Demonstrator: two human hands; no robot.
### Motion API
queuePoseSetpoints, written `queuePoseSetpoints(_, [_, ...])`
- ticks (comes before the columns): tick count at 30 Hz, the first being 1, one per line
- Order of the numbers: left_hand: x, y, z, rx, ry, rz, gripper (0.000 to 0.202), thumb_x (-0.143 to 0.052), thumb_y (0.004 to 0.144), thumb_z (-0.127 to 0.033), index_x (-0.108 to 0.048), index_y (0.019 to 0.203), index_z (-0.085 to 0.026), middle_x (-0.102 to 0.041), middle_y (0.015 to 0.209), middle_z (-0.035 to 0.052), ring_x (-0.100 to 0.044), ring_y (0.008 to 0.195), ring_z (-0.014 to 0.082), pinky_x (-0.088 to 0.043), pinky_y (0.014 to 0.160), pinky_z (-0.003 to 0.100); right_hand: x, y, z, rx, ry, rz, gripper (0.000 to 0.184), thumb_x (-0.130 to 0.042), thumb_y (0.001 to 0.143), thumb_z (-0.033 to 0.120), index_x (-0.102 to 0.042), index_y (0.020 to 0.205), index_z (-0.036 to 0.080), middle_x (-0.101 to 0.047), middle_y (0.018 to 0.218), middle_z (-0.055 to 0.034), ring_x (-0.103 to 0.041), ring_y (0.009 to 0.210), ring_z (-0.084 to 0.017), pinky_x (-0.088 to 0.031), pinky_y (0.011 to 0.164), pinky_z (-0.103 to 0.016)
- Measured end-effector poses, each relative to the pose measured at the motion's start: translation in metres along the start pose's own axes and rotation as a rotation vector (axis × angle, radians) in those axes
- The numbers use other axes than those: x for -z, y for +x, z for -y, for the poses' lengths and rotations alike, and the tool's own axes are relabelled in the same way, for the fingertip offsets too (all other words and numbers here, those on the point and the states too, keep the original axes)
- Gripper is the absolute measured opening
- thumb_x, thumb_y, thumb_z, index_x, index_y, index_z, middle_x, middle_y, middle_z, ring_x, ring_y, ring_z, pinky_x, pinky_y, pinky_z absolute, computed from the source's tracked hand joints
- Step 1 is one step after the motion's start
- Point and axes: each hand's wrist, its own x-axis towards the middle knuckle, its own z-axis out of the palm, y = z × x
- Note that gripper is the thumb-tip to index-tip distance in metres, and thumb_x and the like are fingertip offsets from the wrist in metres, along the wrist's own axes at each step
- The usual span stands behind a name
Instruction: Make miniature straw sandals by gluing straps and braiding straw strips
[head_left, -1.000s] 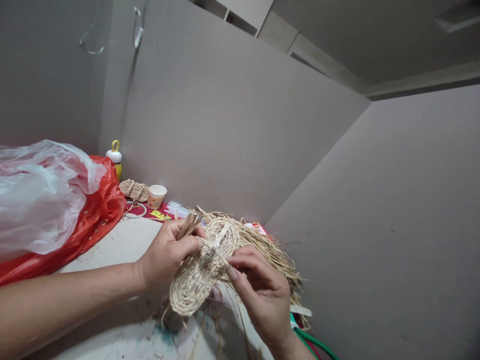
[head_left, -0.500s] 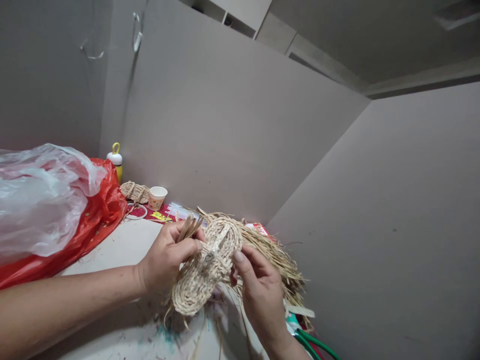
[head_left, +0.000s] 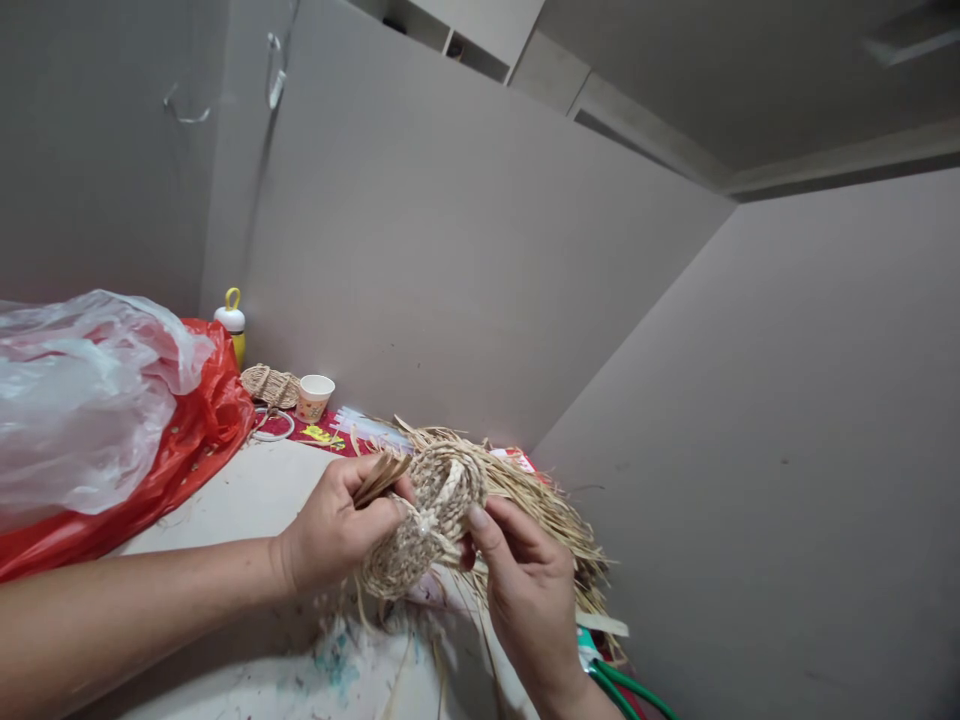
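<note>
A small woven straw slipper (head_left: 450, 480), with a braided strap across it, is held up over the tabletop between my two hands. My left hand (head_left: 345, 522) is closed on its left side, the thumb pressed near the middle. That same hand also grips a small bundle of dry straw strips (head_left: 381, 478), which sticks up past the fingers. At the right edge of the slipper, my right hand (head_left: 525, 570) pinches between thumb and forefinger. Loose straw ends hang below the slipper. The far sides of both sets of fingers are hidden.
Behind my right hand lies a heap of long straw (head_left: 555, 520). Further back are a paper cup (head_left: 315, 398), a woven piece (head_left: 271, 386) and a yellow-and-white bottle (head_left: 231, 322). Plastic bags (head_left: 97, 410) fill the left. Green handles (head_left: 622, 682) show at lower right. Grey panels (head_left: 465, 250) enclose the table.
The slipper has tipped in my hands: its near end has risen and looks shorter, and the strap shows more clearly. Both hands keep their hold with only slight shifts.
</note>
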Motion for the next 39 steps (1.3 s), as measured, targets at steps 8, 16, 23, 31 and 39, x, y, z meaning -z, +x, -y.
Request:
queuePoseSetpoints(8, [0.000,-0.002,0.012,-0.356,0.181,0.026,0.011,-0.047,0.070,-0.006,-0.051,0.069,-0.015,-0.046,0.062,-0.0024,-0.041,0.056,0.0092,-0.034,0.054,0.022,-0.002,0.004,0.001,0.098,-0.149,-0.008,0.021,-0.058,0.085,0.028,-0.062,0.068,0.016,-0.051,0.059,0.0009,-0.047,0.053,-0.011,-0.039,0.048,-0.022])
queuePoseSetpoints(16, [0.001,-0.003,0.021,-0.572,0.281,0.053,0.014,-0.046,0.067,-0.002,-0.047,0.065,-0.017,-0.046,0.060,-0.0010,-0.041,0.058,0.0107,-0.034,0.055,0.024,0.005,0.002,-0.018,0.348,-0.241,0.017,0.017,-0.054,0.087,0.015,-0.066,0.098,0.021,-0.064,0.086,-0.0049,-0.058,0.077,-0.017,-0.046,0.064,-0.028])
queuePoseSetpoints(23, [0.004,-0.002,0.026,-0.603,0.299,0.101,0.011,-0.048,0.069,-0.006,-0.054,0.068,-0.015,-0.051,0.062,0.0016,-0.045,0.060,0.0124,-0.038,0.057,0.025,0.009,0.002,-0.021,0.589,-0.290,0.041,0.034,-0.056,0.081,0.000,-0.062,0.105,0.023,-0.064,0.092,-0.0048,-0.060,0.086,-0.018,-0.048,0.075,-0.031])
queuePoseSetpoints(31, [0.001,-0.004,0.015,-0.274,0.141,-0.033,0.015,-0.048,0.074,-0.011,-0.062,0.079,-0.013,-0.062,0.070,0.0032,-0.056,0.064,0.0131,-0.047,0.062,0.025,0.014,0.007,-0.017,0.738,-0.388,0.040,0.041,-0.057,0.078,-0.004,-0.061,0.111,0.020,-0.064,0.093,-0.0072,-0.061,0.087,-0.018,-0.051,0.074,-0.031])
queuePoseSetpoints(39, [-0.001,0.002,0.000,-0.121,0.018,-0.158,0.016,-0.062,0.078,-0.028,-0.065,0.085,-0.014,-0.060,0.067,0.0000,-0.054,0.062,0.0107,-0.047,0.059,0.023,0.014,0.009,-0.015,0.762,-0.460,0.089,0.039,-0.055,0.079,-0.003,-0.060,0.111,0.019,-0.064,0.092,-0.0089,-0.062,0.086,-0.018,-0.053,0.072,-0.030])
